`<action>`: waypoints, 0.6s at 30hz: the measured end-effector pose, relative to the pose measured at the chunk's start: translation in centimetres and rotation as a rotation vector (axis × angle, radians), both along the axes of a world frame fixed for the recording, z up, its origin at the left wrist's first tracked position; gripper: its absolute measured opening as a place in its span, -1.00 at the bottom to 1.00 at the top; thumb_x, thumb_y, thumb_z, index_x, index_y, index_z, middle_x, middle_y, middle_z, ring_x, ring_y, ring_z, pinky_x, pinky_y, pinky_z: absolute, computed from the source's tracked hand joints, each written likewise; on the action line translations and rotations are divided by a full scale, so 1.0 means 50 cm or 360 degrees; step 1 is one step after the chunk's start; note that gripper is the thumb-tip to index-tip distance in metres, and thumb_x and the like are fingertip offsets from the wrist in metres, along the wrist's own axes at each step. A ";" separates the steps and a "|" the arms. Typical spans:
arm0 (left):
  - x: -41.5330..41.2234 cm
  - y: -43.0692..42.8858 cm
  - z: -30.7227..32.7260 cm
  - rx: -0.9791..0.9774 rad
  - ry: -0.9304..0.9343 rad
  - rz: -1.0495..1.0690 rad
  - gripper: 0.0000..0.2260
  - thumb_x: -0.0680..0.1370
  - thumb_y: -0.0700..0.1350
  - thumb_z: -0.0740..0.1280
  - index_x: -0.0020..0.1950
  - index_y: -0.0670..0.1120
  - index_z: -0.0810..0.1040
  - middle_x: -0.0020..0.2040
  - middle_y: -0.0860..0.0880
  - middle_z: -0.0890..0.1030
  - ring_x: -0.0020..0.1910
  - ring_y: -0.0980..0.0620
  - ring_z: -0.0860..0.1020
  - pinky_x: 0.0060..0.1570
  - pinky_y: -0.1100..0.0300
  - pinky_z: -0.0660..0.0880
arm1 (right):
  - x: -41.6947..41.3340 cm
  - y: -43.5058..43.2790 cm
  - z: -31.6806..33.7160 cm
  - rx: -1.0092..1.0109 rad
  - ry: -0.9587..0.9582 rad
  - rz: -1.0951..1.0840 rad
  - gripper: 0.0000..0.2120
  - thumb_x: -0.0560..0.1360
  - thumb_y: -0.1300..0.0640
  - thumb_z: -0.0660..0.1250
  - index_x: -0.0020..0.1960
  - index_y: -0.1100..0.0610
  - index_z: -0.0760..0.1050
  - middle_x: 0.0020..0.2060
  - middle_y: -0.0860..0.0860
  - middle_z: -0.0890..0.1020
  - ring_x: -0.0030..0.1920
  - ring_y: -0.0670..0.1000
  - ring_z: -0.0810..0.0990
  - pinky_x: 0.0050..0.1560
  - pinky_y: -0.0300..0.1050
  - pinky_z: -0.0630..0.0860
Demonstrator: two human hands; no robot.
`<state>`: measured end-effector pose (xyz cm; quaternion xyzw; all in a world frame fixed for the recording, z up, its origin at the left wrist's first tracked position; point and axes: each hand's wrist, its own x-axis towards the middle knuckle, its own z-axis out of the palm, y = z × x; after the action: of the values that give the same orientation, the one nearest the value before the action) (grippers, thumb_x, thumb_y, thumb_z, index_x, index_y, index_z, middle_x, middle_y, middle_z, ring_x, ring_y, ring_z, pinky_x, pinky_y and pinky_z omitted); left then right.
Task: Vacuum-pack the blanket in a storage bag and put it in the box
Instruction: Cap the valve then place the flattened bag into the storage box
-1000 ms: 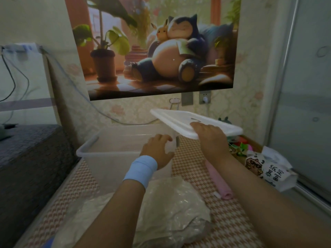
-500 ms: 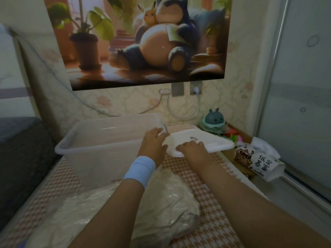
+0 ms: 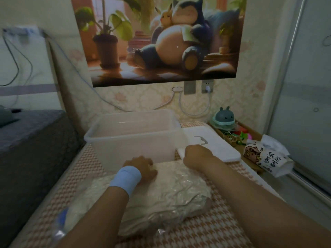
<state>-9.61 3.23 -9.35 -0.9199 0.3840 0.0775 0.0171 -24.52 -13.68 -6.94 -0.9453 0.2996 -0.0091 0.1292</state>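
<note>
The cream blanket, flattened inside a clear vacuum storage bag (image 3: 161, 197), lies on the checked mattress in front of me. Behind it stands the translucent plastic box (image 3: 129, 138), open and with nothing inside. Its white lid (image 3: 215, 145) lies flat on the mattress to the box's right. My left hand (image 3: 141, 167), with a blue wristband, rests on the far edge of the bag, fingers curled downward. My right hand (image 3: 195, 154) grips the lid's near corner.
A dark grey bed (image 3: 32, 144) borders the left. On the right, a tray of small toys (image 3: 231, 135), a teal figure (image 3: 223, 117) and a printed tissue pack (image 3: 265, 158) sit beside a sliding glass door (image 3: 304, 104). Cables hang from wall sockets behind the box.
The lid went from raised above the box down to the mattress at the box's right. My left hand left the box's front rim and came down onto the bag.
</note>
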 end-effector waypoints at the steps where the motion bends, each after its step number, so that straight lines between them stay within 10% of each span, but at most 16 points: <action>1: 0.001 0.016 -0.012 0.0101 0.0153 0.0080 -0.45 0.53 0.33 0.11 0.49 0.19 0.23 0.51 -0.03 0.26 0.45 -0.15 0.28 0.42 -0.07 0.23 | -0.005 0.025 -0.002 0.0062 0.0063 -0.0065 -0.55 0.59 -0.04 0.19 0.39 0.18 0.42 0.35 0.15 0.51 0.28 0.16 0.51 0.19 -0.05 0.42; 5: -0.001 0.073 -0.011 0.0075 0.0363 0.0118 -0.35 0.53 0.37 0.11 0.55 0.14 0.10 0.56 -0.04 0.15 0.52 -0.11 0.17 0.48 -0.02 0.11 | -0.040 0.103 -0.010 0.0387 0.0277 -0.0112 -0.35 0.68 -0.14 0.04 0.59 0.26 0.03 0.58 0.17 0.13 0.54 0.20 0.18 0.46 -0.03 0.17; 13: -0.043 0.187 0.011 -0.0066 0.0476 0.0240 -0.36 0.50 0.32 0.25 0.51 0.13 0.20 0.54 -0.02 0.20 0.49 -0.10 0.22 0.45 0.03 0.16 | -0.069 0.162 -0.005 0.1307 0.0121 -0.0415 -0.10 0.47 -0.20 0.43 0.58 0.20 0.09 0.51 0.17 0.31 0.43 0.23 0.38 0.33 0.11 0.37; 18: -0.094 0.216 -0.011 -0.0226 -0.0045 0.0175 -0.58 0.53 0.26 0.20 0.38 0.22 0.38 0.44 0.01 0.35 0.39 -0.12 0.35 0.35 -0.07 0.32 | -0.040 0.203 -0.005 0.0237 0.0077 -0.0191 -0.08 0.43 -0.18 0.45 0.58 0.10 0.04 0.49 0.15 0.28 0.45 0.21 0.31 0.40 0.09 0.32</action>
<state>-14.32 14.05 -9.88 -0.9395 0.3372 0.0379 -0.0470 -26.54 -3.51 -7.22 -0.9133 0.3585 0.0281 0.1910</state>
